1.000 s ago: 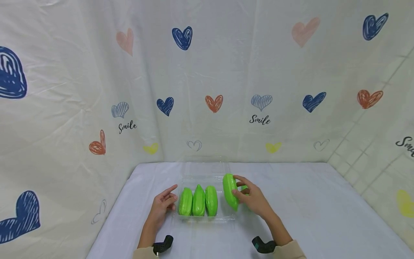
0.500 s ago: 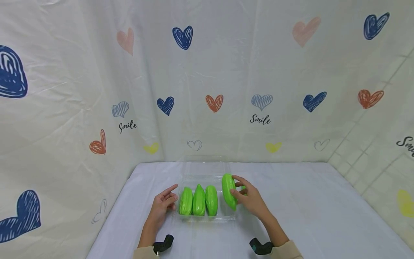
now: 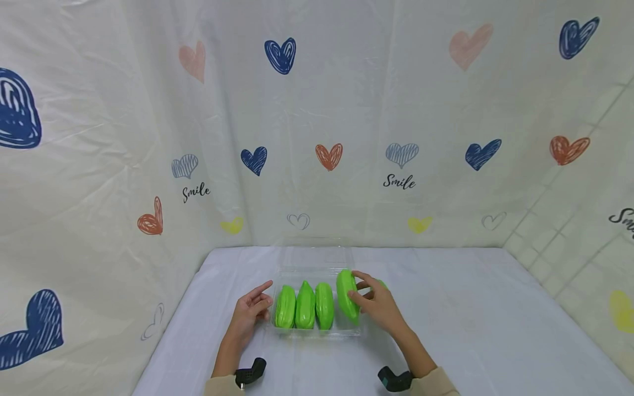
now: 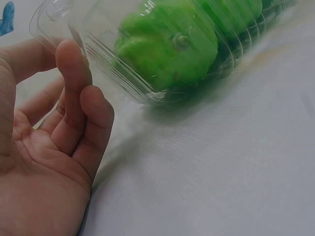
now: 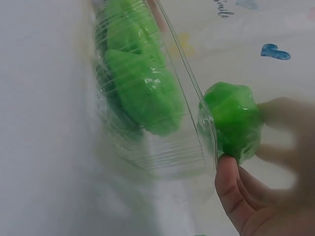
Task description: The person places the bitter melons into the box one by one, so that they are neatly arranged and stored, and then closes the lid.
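Note:
My right hand holds a glossy green, ribbed, elongated fruit between thumb and fingers, over the right part of a clear plastic clamshell box. In the right wrist view this held fruit is at the box's rim. Three similar green fruits lie side by side in the box's left and middle. At the box's left side is my left hand, index finger extended and the others loosely bent. Its fingertips are at the box's edge in the left wrist view; whether they touch is unclear.
Another green fruit shows partly behind my right hand. The box's clear lid stands raised at the back. A white cloth covers the table, and a curtain printed with hearts hangs behind it.
My right hand has moved slightly left and down with the green fruit, bringing it closer to the row in the box. My left hand has stayed in place.

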Tool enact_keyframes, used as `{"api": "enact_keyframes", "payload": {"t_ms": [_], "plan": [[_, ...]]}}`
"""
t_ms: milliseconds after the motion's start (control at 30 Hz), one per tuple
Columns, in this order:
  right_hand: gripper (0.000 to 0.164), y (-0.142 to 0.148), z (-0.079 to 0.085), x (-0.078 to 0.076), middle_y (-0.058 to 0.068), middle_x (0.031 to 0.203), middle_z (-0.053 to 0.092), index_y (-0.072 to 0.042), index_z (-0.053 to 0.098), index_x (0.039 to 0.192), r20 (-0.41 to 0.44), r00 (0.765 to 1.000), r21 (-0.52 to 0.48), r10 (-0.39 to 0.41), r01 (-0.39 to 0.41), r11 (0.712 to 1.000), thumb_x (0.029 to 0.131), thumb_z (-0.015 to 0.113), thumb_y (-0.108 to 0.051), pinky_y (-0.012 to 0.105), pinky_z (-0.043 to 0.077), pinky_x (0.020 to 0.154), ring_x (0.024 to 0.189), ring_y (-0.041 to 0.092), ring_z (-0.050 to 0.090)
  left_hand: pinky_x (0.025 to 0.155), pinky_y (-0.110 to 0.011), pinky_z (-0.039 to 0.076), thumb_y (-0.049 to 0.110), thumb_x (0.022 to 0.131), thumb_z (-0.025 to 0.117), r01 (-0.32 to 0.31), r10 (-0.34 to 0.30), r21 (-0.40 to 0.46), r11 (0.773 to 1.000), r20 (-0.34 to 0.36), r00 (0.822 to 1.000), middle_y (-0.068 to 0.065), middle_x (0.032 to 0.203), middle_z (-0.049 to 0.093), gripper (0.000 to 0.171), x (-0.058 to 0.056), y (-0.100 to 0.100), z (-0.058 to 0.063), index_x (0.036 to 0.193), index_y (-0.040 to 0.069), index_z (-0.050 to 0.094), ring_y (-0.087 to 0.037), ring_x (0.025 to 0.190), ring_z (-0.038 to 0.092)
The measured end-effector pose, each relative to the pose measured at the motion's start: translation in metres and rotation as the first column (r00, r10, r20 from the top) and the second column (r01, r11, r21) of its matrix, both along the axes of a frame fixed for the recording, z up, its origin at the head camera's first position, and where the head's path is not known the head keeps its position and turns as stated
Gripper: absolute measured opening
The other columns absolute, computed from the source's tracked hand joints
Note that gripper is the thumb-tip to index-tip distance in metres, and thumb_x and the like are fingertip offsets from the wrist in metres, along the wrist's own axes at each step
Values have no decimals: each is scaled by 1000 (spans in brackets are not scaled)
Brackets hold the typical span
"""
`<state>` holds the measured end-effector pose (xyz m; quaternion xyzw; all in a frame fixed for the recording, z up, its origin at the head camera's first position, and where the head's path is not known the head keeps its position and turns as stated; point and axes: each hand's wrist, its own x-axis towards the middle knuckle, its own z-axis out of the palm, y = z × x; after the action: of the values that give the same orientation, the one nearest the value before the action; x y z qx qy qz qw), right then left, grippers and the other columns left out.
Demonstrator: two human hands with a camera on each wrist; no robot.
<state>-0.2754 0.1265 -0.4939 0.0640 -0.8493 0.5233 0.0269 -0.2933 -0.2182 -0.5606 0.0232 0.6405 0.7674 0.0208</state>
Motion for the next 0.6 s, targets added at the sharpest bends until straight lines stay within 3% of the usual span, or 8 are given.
{"api": "enact_keyframes", "payload": {"t_ms": [200, 600], "plan": [[54, -6, -6, -1, 12, 119, 66, -21, 57, 145, -35, 999, 60, -22, 24, 998, 94, 74, -27, 26, 52, 65, 83, 18, 61, 56, -24, 49, 4, 95, 68, -15, 15, -5, 1000, 18, 1000, 1, 85, 63, 53, -1, 0, 0, 146, 5, 55, -10, 56, 55], [54, -12, -11, -1, 14, 115, 63, -15, 58, 144, -70, 997, 73, -30, 35, 997, 94, 74, -26, 25, 46, 63, 79, 16, 55, 56, -23, 50, 3, 96, 67, -4, 4, -9, 1000, 15, 1000, 2, 85, 64, 55, 0, 0, 1, 148, 3, 52, -10, 56, 55]]}}
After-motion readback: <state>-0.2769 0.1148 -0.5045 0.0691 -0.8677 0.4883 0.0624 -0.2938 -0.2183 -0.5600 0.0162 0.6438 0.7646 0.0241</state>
